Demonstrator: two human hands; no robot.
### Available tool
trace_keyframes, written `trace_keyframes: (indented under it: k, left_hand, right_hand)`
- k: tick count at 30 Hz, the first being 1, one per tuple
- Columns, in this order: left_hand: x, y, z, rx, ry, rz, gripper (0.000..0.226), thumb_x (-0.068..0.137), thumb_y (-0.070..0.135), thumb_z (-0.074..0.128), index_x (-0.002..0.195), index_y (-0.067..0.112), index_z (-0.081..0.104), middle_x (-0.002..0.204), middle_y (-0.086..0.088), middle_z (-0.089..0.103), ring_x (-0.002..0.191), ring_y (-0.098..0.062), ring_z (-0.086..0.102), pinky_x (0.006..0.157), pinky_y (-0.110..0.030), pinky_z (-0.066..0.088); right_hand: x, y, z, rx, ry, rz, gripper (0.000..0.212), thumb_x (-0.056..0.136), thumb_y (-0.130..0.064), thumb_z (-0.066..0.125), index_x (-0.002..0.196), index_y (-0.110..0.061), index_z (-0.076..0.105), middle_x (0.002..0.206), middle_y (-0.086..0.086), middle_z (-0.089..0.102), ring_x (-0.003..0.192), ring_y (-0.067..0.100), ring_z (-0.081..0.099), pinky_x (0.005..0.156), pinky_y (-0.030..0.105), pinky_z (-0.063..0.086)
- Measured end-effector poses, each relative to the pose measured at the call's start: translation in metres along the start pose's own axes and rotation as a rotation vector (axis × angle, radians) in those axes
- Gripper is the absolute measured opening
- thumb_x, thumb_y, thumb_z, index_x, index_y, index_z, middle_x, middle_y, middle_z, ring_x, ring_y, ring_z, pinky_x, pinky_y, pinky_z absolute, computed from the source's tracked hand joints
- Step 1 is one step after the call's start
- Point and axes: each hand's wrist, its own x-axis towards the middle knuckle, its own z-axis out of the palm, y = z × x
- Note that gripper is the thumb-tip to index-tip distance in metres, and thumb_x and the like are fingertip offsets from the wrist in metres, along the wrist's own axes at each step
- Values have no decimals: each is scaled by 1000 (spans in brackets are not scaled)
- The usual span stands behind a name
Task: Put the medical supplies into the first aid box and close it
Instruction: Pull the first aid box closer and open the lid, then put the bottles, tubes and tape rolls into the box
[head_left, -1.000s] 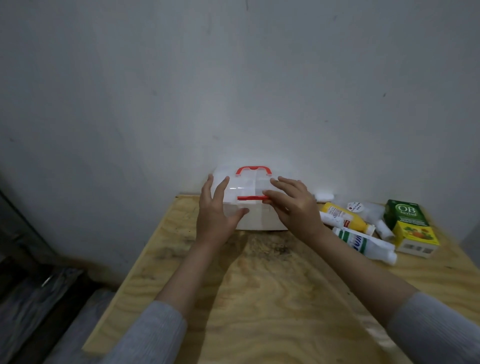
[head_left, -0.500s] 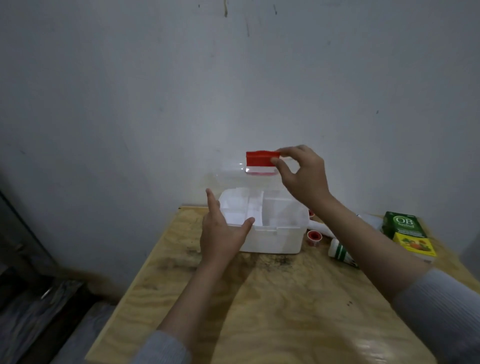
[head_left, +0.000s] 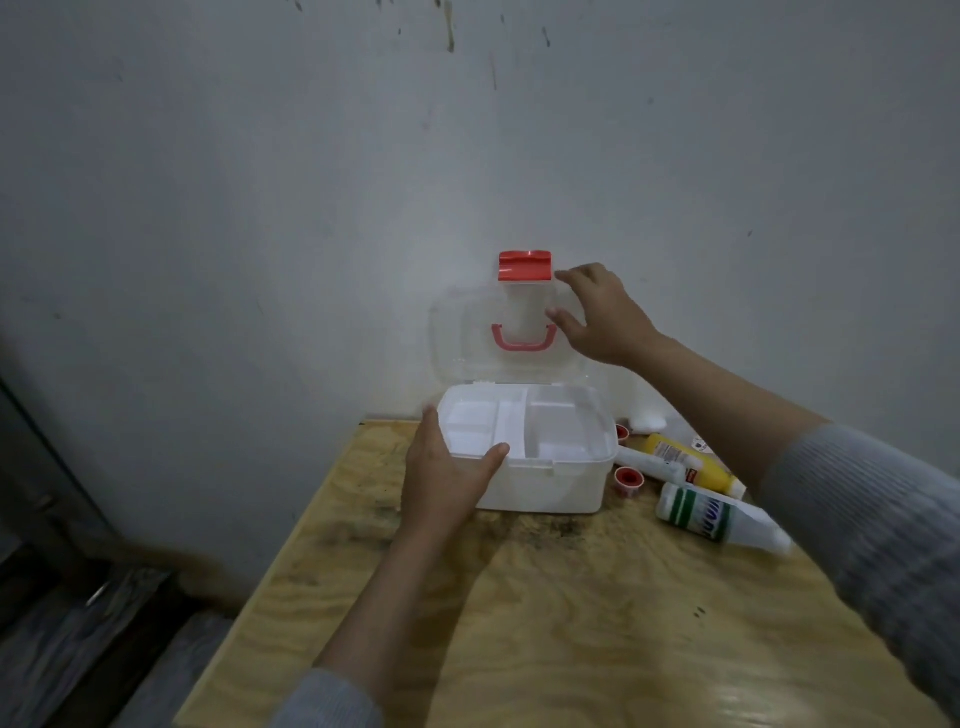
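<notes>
The white first aid box (head_left: 545, 488) stands at the table's far edge, against the wall. Its clear lid (head_left: 462, 338) is swung up to upright, red latch (head_left: 524, 266) on top and red handle (head_left: 522, 340) below it. A white divided tray (head_left: 519, 428) shows inside. My left hand (head_left: 447, 473) braces the box's front left corner, thumb over the rim. My right hand (head_left: 602, 317) is beside the lid's right edge with fingers spread. Right of the box lie a yellow bottle (head_left: 691, 462), a white tube (head_left: 649, 462), a green-and-white bottle (head_left: 722, 517) and two small red-capped items (head_left: 629, 477).
The plywood table (head_left: 571, 623) ends at its left edge, with a dark floor and boards (head_left: 78, 623) below. A grey wall (head_left: 363, 156) rises right behind the box. A white roll-like item (head_left: 647, 421) lies behind the bottles.
The lid went from closed to fully upright. My right hand has let go of the red latch and now hovers beside the lid. The left hand stayed on the box.
</notes>
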Motion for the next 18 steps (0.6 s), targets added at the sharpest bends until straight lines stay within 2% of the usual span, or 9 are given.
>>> trace_keyframes:
  k: [2, 4, 7, 12, 15, 18]
  left_hand:
    - [1, -3, 0, 17, -19, 24, 91, 68, 62, 68, 141, 27, 26, 140, 1, 42, 127, -23, 41, 91, -37, 47]
    - [0, -5, 1, 72, -41, 36, 92, 73, 65, 60, 145, 24, 19, 149, 0, 31, 134, -26, 32, 100, -44, 42]
    - [-3, -5, 2, 142, -37, 66, 90, 79, 65, 53, 148, 21, 13, 155, -1, 19, 139, -27, 23, 102, -47, 38]
    - [-4, -10, 3, 165, -17, 123, 91, 81, 65, 49, 151, 21, 12, 160, 5, 9, 143, -26, 15, 107, -45, 32]
    - [-3, -14, 5, 119, 10, 149, 89, 80, 62, 54, 149, 20, 19, 158, 2, 20, 141, -25, 21, 108, -44, 31]
    - [-3, -16, 8, 64, 32, 138, 87, 78, 61, 58, 147, 23, 23, 153, 0, 29, 138, -25, 27, 105, -46, 36]
  right_hand:
    - [-2, 1, -2, -41, -33, -15, 58, 91, -35, 53, 140, -11, 34, 141, 18, 40, 130, 33, 37, 107, 47, 35]
    - [-4, 3, -5, -95, -41, -47, 61, 91, -36, 52, 142, -10, 31, 145, 18, 38, 134, 33, 34, 112, 51, 27]
    - [-16, 9, -15, -98, -30, -83, 59, 91, -35, 53, 141, -9, 34, 149, 16, 34, 140, 31, 27, 115, 53, 21]
    - [-60, 34, -42, -113, -50, -37, 45, 88, -35, 56, 128, -14, 52, 144, 15, 42, 134, 30, 36, 107, 45, 35]
    - [-96, 59, -58, -140, -84, 74, 41, 86, -36, 59, 122, -15, 58, 134, 14, 50, 126, 28, 45, 103, 41, 38]
    - [-136, 89, -70, -176, -100, 240, 37, 84, -35, 63, 116, -18, 61, 123, 11, 57, 111, 27, 56, 92, 38, 44]
